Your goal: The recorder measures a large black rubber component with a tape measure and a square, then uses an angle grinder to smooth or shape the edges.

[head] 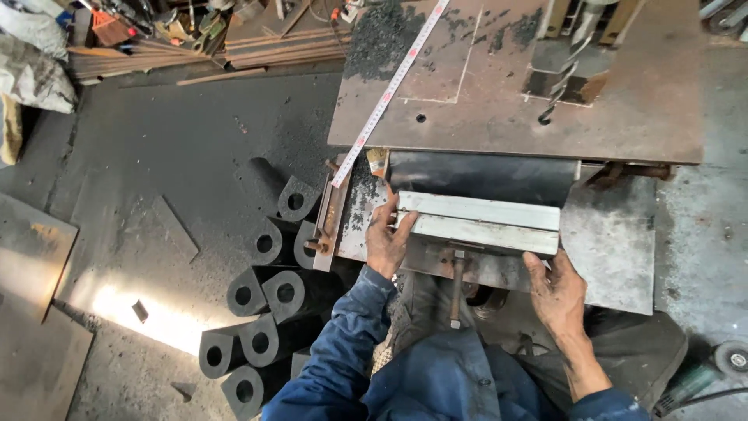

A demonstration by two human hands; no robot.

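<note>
Grimy workshop bench (615,249), long pale-grey metal bar (479,222), scuffed, hand-steadied both ends

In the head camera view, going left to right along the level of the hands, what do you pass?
Stack of black rubber blocks with round holes → left hand on the near left end of the pale metal bars → pale metal bars → right hand at their right end → bare metal plate.
</note>
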